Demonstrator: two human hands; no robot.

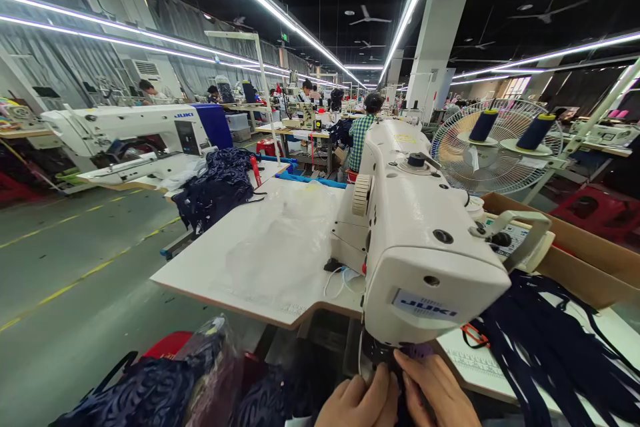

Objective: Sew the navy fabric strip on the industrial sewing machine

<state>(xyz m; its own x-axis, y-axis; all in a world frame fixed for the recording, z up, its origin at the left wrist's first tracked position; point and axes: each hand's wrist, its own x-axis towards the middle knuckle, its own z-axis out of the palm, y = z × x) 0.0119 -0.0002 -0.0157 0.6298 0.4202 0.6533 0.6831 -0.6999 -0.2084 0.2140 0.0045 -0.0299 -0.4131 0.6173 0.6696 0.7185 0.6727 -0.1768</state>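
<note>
Dark fabric is pinched by both hands under the head of the sewing machine.

The view is dominated by the white sewing machine (420, 240), its head overhanging the hands and blocking sight of the needle area. Its white table (260, 260) stretches away to the left, where a sheet of clear plastic (280, 240) is spread and a heap of navy garments (220, 183) is piled at the far end; open floor lies beyond the table's left edge. To the right, room is taken by a cardboard box (590, 253) and a spill of dark straps (545, 340). Behind, a fan (495, 147) and two thread cones (484, 125) are seen. At the bottom edge, the left hand (357, 403) and right hand (435, 390) are pressed together, fingers closed narrowly on the dark fabric (400, 380), directly beneath the machine head.
</note>
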